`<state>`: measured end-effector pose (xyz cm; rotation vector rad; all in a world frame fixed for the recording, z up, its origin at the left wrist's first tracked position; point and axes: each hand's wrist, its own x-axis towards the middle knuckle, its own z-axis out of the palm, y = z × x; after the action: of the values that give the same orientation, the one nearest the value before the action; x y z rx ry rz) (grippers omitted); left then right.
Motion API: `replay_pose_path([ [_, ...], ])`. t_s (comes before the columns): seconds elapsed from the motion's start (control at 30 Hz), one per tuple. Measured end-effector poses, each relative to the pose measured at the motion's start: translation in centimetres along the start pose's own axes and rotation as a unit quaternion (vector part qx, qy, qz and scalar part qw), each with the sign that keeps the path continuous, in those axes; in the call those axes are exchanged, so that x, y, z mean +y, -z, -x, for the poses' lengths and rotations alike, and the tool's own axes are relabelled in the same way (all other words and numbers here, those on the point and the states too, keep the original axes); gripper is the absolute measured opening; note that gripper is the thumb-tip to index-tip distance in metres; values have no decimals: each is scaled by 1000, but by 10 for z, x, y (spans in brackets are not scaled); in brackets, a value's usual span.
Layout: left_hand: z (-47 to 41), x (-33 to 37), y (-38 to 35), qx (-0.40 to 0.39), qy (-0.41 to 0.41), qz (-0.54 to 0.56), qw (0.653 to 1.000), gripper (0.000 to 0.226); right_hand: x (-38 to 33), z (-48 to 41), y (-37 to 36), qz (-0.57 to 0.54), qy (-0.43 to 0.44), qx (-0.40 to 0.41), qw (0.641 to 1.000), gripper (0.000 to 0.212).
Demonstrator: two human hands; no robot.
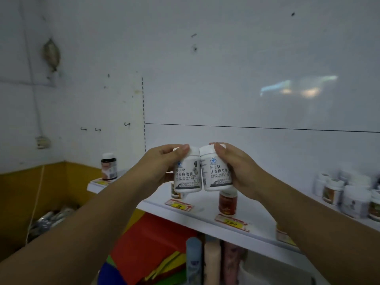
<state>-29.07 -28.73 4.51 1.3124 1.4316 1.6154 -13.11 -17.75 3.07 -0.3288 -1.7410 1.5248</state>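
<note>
In left hand point(161, 167), 甘泰康胶囊 bottle point(188, 176)

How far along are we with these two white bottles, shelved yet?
Done: other bottles stand on the shelf at the right. In hand: left hand grips the left white bottle, right hand the right white bottle, side by side above the shelf. Left: setting both down.

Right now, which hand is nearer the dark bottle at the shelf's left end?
Left. The left hand is right of the dark bottle; the right hand is farther right.
</note>
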Motion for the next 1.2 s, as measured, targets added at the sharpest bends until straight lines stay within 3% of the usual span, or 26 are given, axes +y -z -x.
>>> replay_pose_path([
  [0.13,-3,-3,62,-2,-22,-13,1000,20,0,-22,-48,52,10,-12,999,40],
  [0.3,-18,-21,119,-3,-18,-12,1000,27,12,-56,-90,84,-2,-13,996,24],
  [0.53,-52,-49,187,15,-2,-18,1000,41,50,-122,-128,111,-11,-52,992,17],
  [0.7,-94,-53,228,39,9,-67,997,27,70,-187,-142,132,0,-97,987,9],
  [0.8,-121,-52,251,46,-2,-89,995,34,81,-225,-149,134,5,-114,984,12],
  [0.87,-139,-57,263,44,-7,-102,994,39,88,-246,-152,139,8,-121,983,27],
  [1.03,-195,-80,280,23,5,-112,993,22,106,-282,-149,166,-14,-96,981,44],
  [1.2,-253,-90,281,-64,-32,-165,984,29,110,-295,-138,239,-43,-21,970,27],
])
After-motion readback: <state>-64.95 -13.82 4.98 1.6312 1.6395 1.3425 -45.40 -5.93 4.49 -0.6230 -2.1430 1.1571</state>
